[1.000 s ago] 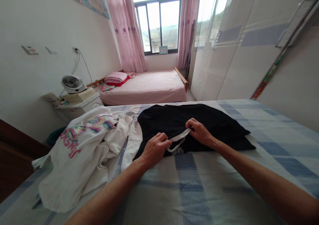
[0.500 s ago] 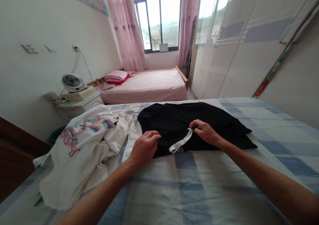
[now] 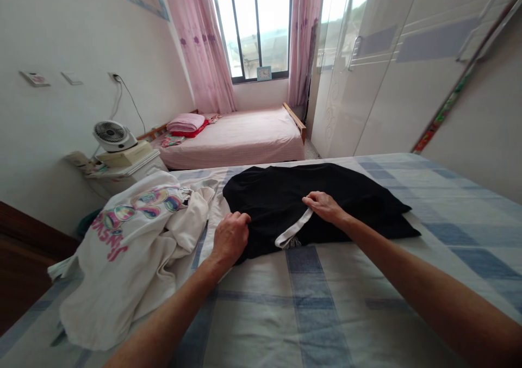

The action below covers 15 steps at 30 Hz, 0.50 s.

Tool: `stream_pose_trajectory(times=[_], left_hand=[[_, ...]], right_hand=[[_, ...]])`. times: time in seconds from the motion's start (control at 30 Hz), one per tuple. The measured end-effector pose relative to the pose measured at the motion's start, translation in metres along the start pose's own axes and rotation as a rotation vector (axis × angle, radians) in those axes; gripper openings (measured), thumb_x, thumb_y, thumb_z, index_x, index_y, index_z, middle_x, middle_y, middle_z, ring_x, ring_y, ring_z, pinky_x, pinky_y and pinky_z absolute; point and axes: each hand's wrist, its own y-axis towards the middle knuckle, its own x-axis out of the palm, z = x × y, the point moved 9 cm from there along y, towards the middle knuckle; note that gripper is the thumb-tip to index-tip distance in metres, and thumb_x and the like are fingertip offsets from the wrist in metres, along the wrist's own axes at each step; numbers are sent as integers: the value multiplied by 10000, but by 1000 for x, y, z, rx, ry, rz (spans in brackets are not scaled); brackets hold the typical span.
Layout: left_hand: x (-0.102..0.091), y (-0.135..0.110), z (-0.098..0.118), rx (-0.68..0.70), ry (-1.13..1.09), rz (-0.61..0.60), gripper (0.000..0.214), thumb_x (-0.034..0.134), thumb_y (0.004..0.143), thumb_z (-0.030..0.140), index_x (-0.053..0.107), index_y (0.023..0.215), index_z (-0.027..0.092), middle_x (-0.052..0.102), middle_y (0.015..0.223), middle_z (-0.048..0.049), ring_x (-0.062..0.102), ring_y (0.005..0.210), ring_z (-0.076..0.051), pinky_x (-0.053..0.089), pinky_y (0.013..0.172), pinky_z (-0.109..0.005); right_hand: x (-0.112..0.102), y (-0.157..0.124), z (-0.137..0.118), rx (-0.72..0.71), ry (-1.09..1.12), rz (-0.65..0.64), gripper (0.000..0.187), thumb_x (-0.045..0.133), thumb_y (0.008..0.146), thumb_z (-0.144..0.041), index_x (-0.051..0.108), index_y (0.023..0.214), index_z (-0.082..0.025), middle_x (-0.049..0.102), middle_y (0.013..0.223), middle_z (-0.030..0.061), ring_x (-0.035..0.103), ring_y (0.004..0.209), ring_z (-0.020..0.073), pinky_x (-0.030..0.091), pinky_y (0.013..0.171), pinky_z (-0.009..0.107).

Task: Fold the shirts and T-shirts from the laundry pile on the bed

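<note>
A black garment [image 3: 342, 194] lies spread on the checked bed in front of me, with a white band [image 3: 294, 228] across its near part and a small pale print beside the band. My right hand [image 3: 324, 206] is closed, its thumb and finger pinching the garment at the far end of the band. At the garment's left side, my left hand [image 3: 232, 236] has its fingers curled down onto the black cloth; the fingertips are partly hidden. White cloth [image 3: 215, 218] shows beside the left edge of the black garment. I cannot tell whether it belongs to it.
A crumpled white printed top [image 3: 134, 248] lies to the left on the checked bedsheet [image 3: 310, 313]. Beyond stands a pink bed [image 3: 253, 134] with folded bedding [image 3: 185, 123]. A fan [image 3: 114, 135] sits on a bedside cabinet at left; a white wardrobe [image 3: 379, 96] lines the right.
My left hand has shifted slightly left, and its fingers have curled in more on the black cloth. My right hand has moved a little left and up with its pinch; the white band looks straighter.
</note>
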Motion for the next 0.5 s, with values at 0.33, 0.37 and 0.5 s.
stream_pose_trajectory(times=[0.33,0.37,0.5], left_hand=[[34,-24,43,337,-32,-103,564,455,900,481,373,1415,264,365,1488,-87,318,1371,-278,324,1075,-490],[34,-24,42,314,-23,-103,543,436,909,478,395,1404,257,369,1485,-91,321,1370,-279,316,1080,-493],[20,-21,53,312,-21,-14,459,366,951,401,463,1362,222,355,1491,-88,254,1401,-262,257,1119,-482]], right_hand=[[-4,-4,2,-23,-103,74,230,465,838,-282,667,776,-192,640,961,87,572,951,237,421,783,353],[-9,-7,2,-12,-109,107,243,443,855,-282,661,809,-186,635,977,98,572,957,241,423,793,367],[-19,-28,-37,-316,-98,247,307,411,914,-330,603,1124,-214,582,1245,91,498,1187,228,358,975,409]])
